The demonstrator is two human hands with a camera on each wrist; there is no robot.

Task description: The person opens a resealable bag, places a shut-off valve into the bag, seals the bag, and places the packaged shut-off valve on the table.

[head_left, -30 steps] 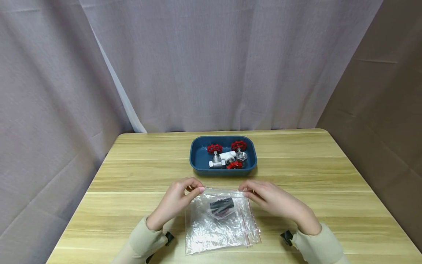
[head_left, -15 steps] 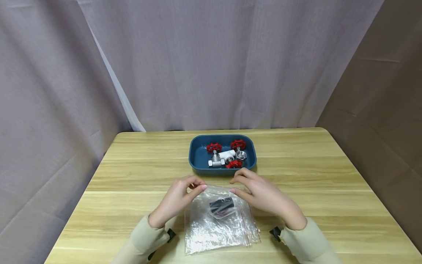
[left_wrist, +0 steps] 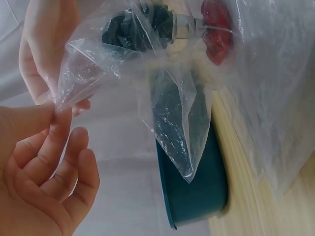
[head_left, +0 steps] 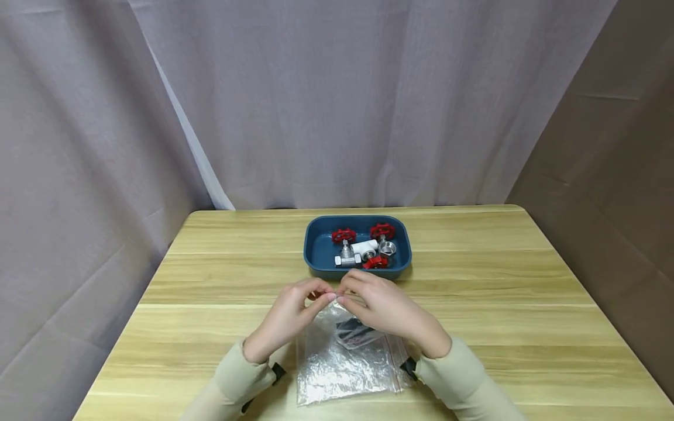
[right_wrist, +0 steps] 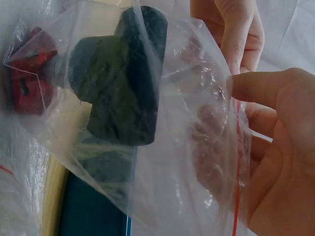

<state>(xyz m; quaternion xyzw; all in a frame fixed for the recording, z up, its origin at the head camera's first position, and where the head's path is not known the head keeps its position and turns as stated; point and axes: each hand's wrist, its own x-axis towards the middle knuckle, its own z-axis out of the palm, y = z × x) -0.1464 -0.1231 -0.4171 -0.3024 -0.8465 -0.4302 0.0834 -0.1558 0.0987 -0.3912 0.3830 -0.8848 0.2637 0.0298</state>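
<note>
In the head view, my left hand [head_left: 286,313] and right hand [head_left: 381,307] nearly meet at the top edge of a clear zip bag [right_wrist: 187,162]. Thumb and fingertips of the left hand [left_wrist: 42,167] pinch a corner of that edge in the left wrist view. My right hand [right_wrist: 283,132] pinches the edge close beside it, by the red seal line. Inside hangs a stop valve with a dark tee-shaped body [right_wrist: 118,83] and a red handwheel [right_wrist: 32,78]; the right hand partly covers it in the head view.
More clear zip bags [head_left: 337,377] with red lines lie flat beneath on the wooden table [head_left: 526,327]. Just beyond the hands stands a blue tray [head_left: 316,248] with red-handled valves [head_left: 344,248] and a white fitting [head_left: 364,247]. Grey curtains [head_left: 337,105] enclose the table.
My right hand lets go of the bag's right end and moves left along its top edge until it is next to the left hand. The left hand stays almost still, pinching its corner.
</note>
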